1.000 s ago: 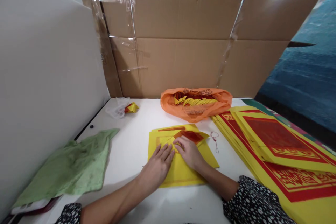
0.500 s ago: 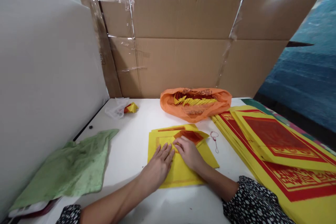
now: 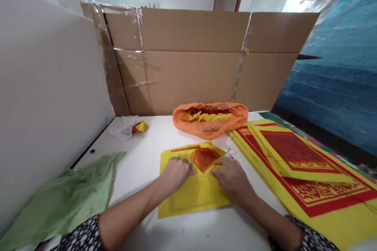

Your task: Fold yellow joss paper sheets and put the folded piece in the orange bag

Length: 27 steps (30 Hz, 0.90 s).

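A small stack of yellow joss paper sheets [image 3: 194, 198] lies in front of me. On its upper part, folded joss paper shows an orange-red diamond-shaped face [image 3: 204, 158]. My left hand [image 3: 176, 174] is at the left side of this fold, fingers curled and closed at the paper; motion blurs the tips. At the right side, my right hand [image 3: 233, 176] pinches near the fold's edge, also slightly blurred. Just beyond it lies a thin red looped cord [image 3: 231, 152], partly hidden by the hand.
An orange plastic bag [image 3: 210, 127] full of folded yellow-red pieces stands behind. Larger printed sheets [image 3: 297, 153] are piled at right. A green cloth [image 3: 73, 196] lies left; a clear bag [image 3: 123, 126] with a folded yellow piece [image 3: 141, 126] sits back left. Cardboard [image 3: 188, 74] stands behind.
My left hand has gone from lying flat on the paper to curled fingers. My right hand has moved right, off the fold's middle, and the orange-red face is more exposed. The view has shifted.
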Motion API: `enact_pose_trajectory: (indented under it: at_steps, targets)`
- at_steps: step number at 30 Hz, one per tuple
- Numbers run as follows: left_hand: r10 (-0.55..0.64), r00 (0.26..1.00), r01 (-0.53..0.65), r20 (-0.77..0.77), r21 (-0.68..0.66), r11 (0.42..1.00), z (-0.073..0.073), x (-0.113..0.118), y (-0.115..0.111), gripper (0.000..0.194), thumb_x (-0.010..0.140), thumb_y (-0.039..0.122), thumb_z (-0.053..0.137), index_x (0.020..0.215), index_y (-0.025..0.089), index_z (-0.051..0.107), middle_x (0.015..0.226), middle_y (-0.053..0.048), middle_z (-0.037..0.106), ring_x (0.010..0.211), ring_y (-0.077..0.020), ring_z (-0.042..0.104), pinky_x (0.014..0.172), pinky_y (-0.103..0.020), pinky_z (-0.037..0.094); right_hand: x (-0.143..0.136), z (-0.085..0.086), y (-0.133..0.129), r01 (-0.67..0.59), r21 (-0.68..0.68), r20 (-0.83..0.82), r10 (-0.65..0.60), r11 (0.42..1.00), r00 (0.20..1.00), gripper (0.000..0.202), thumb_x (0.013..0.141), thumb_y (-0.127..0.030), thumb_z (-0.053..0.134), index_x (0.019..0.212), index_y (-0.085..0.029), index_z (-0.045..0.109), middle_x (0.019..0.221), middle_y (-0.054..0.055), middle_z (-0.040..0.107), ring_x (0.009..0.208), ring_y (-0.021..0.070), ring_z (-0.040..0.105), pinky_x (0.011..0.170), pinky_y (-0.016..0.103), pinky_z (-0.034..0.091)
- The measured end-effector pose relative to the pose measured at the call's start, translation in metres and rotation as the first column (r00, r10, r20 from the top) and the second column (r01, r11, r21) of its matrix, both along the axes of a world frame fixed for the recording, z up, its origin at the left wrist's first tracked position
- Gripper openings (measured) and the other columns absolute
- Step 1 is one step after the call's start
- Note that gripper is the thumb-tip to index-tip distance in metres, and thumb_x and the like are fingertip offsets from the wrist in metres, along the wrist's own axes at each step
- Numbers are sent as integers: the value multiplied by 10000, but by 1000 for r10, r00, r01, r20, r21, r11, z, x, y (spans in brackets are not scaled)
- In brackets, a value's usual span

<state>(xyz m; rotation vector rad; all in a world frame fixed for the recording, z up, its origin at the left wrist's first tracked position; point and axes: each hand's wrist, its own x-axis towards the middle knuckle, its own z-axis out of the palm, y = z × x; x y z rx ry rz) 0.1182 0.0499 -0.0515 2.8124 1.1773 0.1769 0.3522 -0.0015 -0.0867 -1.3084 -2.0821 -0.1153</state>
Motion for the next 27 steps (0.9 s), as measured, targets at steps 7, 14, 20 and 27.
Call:
enact_pose_trajectory:
  at_steps: [7,14,20,27]
  targets:
    - [173,985,-172,6,-88,981,8,23,38,519,586,225,878,1013,131,598,1037,-123,597,886,-275,638,750,-344,509,24,22,79,27,-407,-144,-93,913,985,74,873,-208,593,932,-174,622,955,59,655,883,199,596,789,314,420]
    - [235,969,-224,70,-133,965,15,23,42,647,640,96,789,1230,205,546,948,-35,667,884,-230,649,773,-304,494,13,7,82,56,-372,10,-57,926,998,210,785,-249,729,976,-190,662,975,60,655,929,244,587,841,380,348]
    - [11,984,-52,179,226,973,20,-8,20,230,940,132,468,1046,192,662,980,-91,632,984,-249,577,877,-397,477,1,32,28,-42,56,106,36,998,994,173,955,-179,487,969,-210,657,986,89,669,968,249,566,870,404,323]
    - [-255,963,239,82,164,957,-23,-42,-6,338,1013,267,387,1281,182,574,1286,-111,593,1206,-225,552,1045,-375,445,-12,4,-10,-253,35,253,237,967,938,303,970,-104,414,1063,-205,684,1049,88,712,981,245,593,918,422,348]
